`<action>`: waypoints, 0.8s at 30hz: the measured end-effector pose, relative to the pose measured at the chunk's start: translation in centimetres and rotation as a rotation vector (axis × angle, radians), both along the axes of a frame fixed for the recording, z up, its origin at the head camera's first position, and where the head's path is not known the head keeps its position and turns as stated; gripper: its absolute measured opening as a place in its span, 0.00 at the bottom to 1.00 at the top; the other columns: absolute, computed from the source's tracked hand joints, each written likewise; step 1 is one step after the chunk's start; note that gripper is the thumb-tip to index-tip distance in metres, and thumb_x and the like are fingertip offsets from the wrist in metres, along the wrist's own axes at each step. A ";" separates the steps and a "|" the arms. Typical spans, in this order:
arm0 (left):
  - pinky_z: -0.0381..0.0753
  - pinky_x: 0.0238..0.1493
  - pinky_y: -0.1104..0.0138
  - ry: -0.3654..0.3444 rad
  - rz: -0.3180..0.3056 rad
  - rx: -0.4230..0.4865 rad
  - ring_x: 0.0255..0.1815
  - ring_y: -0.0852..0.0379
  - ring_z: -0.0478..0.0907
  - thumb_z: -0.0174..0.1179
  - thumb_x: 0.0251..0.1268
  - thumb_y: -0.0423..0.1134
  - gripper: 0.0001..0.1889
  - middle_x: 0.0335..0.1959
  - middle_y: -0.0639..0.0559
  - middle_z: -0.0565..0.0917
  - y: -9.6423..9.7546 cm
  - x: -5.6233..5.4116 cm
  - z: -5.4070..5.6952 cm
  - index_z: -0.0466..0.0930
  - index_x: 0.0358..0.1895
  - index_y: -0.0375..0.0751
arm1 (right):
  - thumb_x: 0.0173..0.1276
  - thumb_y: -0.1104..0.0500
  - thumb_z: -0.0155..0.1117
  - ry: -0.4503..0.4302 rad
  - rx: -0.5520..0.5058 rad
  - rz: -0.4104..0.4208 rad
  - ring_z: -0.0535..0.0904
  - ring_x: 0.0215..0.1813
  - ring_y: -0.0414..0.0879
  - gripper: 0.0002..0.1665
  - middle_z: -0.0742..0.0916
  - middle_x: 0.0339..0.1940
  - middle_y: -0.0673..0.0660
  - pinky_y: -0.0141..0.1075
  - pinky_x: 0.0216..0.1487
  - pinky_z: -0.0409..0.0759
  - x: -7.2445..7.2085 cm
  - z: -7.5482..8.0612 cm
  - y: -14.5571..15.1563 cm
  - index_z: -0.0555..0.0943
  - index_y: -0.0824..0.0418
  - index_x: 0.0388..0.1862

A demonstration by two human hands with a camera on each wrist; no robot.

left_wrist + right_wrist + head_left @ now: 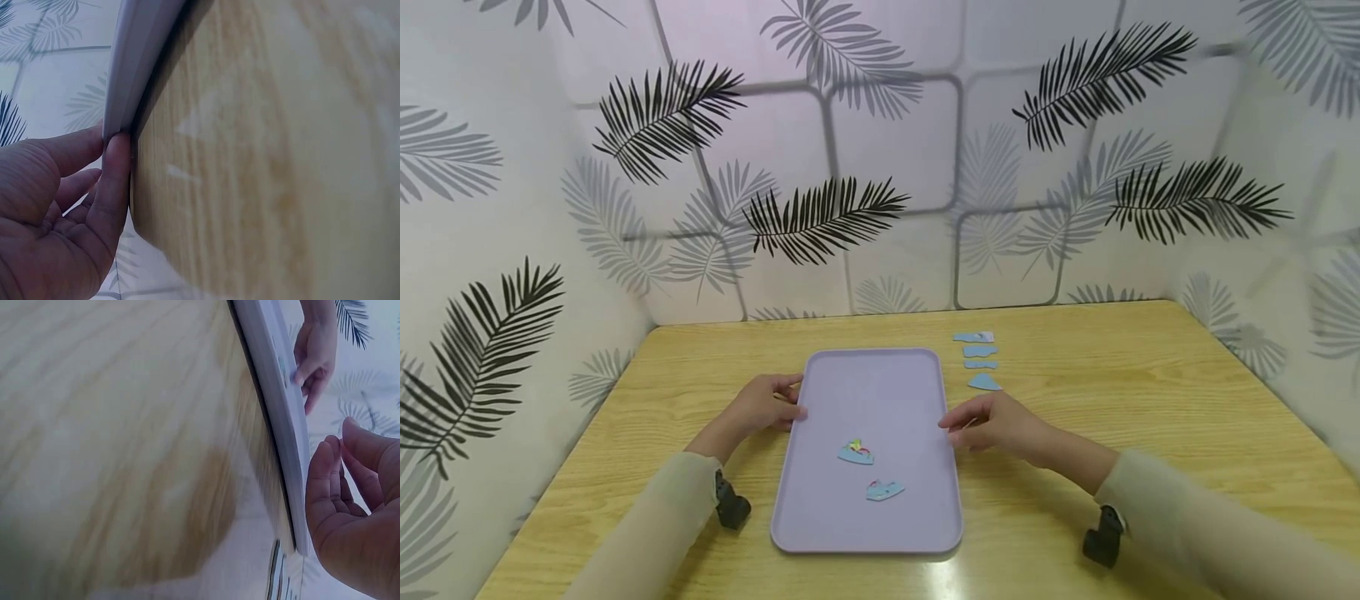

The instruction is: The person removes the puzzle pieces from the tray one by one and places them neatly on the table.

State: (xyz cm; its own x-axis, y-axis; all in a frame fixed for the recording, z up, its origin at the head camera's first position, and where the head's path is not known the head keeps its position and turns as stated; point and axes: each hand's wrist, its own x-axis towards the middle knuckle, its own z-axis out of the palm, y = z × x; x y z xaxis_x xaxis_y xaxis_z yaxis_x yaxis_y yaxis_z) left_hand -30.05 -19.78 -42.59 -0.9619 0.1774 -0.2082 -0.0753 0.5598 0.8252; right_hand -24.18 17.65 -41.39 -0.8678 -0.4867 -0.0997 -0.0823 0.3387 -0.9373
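A lilac rectangular tray (868, 533) lies on the wooden table. My left hand (766, 403) holds its left rim, and the left wrist view shows the thumb and fingers of that hand (69, 206) at the tray's edge (128, 75). By the right rim is my right hand (996, 423), its fingers loosely bent; in the right wrist view this hand (356, 494) has nothing between thumb and fingertips. Two flat, light-blue puzzle pieces with coloured print lie apart inside the tray, an upper piece (856, 454) and a lower piece (884, 490).
Right of the tray's far corner, several light-blue pieces lie in a column, among them a top piece (974, 337) and a pointed bottom piece (983, 382). A wall (895, 275) with leaf print rises behind the table (1090, 358).
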 end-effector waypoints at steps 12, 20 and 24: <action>0.84 0.33 0.66 -0.006 0.001 0.008 0.32 0.54 0.77 0.67 0.58 0.26 0.35 0.44 0.41 0.75 0.0 0.0 0.0 0.66 0.70 0.33 | 0.59 0.66 0.72 -0.022 -0.044 0.061 0.81 0.33 0.44 0.17 0.86 0.37 0.57 0.35 0.35 0.82 1.8 -0.1 -4.3 0.84 0.71 0.47; 0.84 0.33 0.65 0.001 -0.007 0.010 0.32 0.54 0.77 0.67 0.58 0.26 0.35 0.44 0.41 0.75 0.0 0.0 0.0 0.65 0.70 0.33 | 0.54 0.67 0.75 0.010 0.010 0.077 0.81 0.36 0.44 0.17 0.86 0.39 0.55 0.34 0.34 0.81 1.9 -1.2 -6.0 0.87 0.64 0.45; 0.84 0.34 0.65 -0.002 -0.006 0.004 0.32 0.54 0.77 0.67 0.58 0.26 0.35 0.44 0.41 0.75 -0.1 -0.1 0.0 0.65 0.70 0.33 | 0.53 0.67 0.76 0.048 0.035 0.109 0.81 0.35 0.44 0.17 0.87 0.38 0.54 0.34 0.34 0.81 2.2 -1.5 -6.7 0.87 0.64 0.44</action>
State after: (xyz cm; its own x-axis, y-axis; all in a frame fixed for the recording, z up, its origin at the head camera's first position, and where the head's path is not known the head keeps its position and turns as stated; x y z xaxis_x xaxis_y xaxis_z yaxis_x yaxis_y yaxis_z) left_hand -30.11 -19.84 -42.60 -0.9602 0.1842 -0.2098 -0.0738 0.5573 0.8270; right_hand -21.99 10.91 -42.86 -0.8139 -0.5757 -0.0781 -0.1646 0.3575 -0.9193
